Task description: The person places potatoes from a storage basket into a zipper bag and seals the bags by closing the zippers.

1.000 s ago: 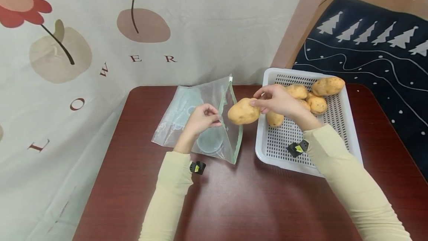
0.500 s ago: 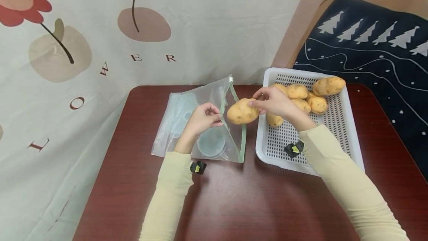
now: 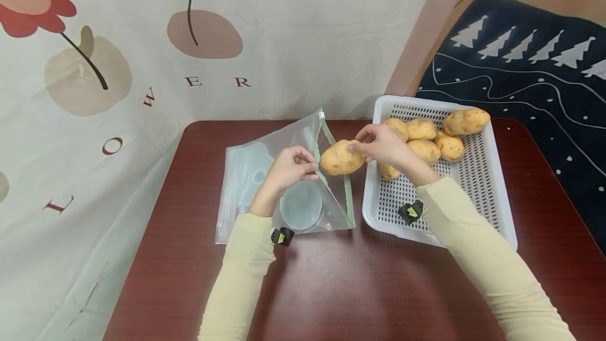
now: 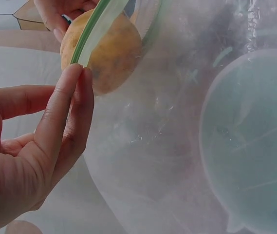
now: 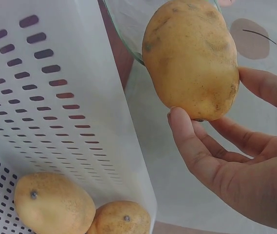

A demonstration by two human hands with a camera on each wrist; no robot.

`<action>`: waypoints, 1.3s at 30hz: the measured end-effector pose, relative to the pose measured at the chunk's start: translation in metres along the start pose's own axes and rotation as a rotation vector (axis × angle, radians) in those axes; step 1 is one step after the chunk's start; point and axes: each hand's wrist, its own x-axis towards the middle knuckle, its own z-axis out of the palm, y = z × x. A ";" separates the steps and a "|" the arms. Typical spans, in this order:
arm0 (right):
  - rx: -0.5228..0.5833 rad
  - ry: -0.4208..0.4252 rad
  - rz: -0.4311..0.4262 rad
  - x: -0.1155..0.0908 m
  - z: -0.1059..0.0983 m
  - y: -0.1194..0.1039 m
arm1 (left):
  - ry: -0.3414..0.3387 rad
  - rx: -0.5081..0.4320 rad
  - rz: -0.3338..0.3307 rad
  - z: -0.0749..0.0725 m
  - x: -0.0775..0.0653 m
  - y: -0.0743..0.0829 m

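My left hand [image 3: 290, 170] pinches the green-edged rim of a clear zip bag [image 3: 265, 146] with a white slider at its top corner. The bag's mouth gapes toward the right, and pale blue-green round shapes show on its side. In my right hand [image 3: 385, 146] a large yellow potato [image 3: 342, 158] is held by its right end between thumb and fingers. The potato's far end is right at the bag's mouth; in the left wrist view part of it shows through the clear plastic. That potato fills the middle of the right wrist view, above the basket's side.
A white perforated plastic basket [image 3: 379, 220] stands at the right of the dark red table [image 3: 312, 288]. Several potatoes [image 3: 451, 148] lie in its back half, one large potato [image 3: 466, 121] against the rim. A printed curtain [image 3: 303, 41] hangs behind the table.
The potato and my right hand have shifted slightly left to the bag's mouth. The bag has swung, its lower part spreading toward the front, while my left hand stays nearly in place.
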 end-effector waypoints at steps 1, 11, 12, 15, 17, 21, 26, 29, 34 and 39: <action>-0.007 -0.001 0.000 0.000 0.001 0.000 | -0.002 0.004 0.000 0.000 0.000 0.000; -0.062 0.025 -0.023 0.002 0.006 0.000 | -0.005 0.036 0.016 0.001 0.000 0.001; -0.062 0.027 -0.020 0.002 0.006 -0.001 | -0.004 0.037 0.017 0.001 0.000 0.001; -0.058 0.031 -0.010 0.002 0.008 -0.002 | -0.004 0.032 0.016 0.001 0.001 0.002; -0.060 0.033 -0.008 0.002 0.009 -0.002 | -0.004 0.031 0.012 0.001 0.001 0.002; -0.083 0.035 -0.009 0.004 0.013 -0.001 | -0.002 0.030 0.003 0.002 0.001 0.002; -0.092 0.039 -0.005 0.006 0.017 -0.001 | -0.002 0.015 -0.005 0.002 0.001 0.004; -0.077 0.034 -0.003 0.006 0.019 -0.003 | -0.004 0.011 -0.001 0.003 0.001 0.004; -0.041 0.014 -0.007 0.007 0.021 -0.005 | -0.007 0.010 0.001 0.002 0.000 0.004; -0.017 0.011 -0.004 0.008 0.022 -0.007 | -0.008 0.011 0.002 0.001 0.000 0.004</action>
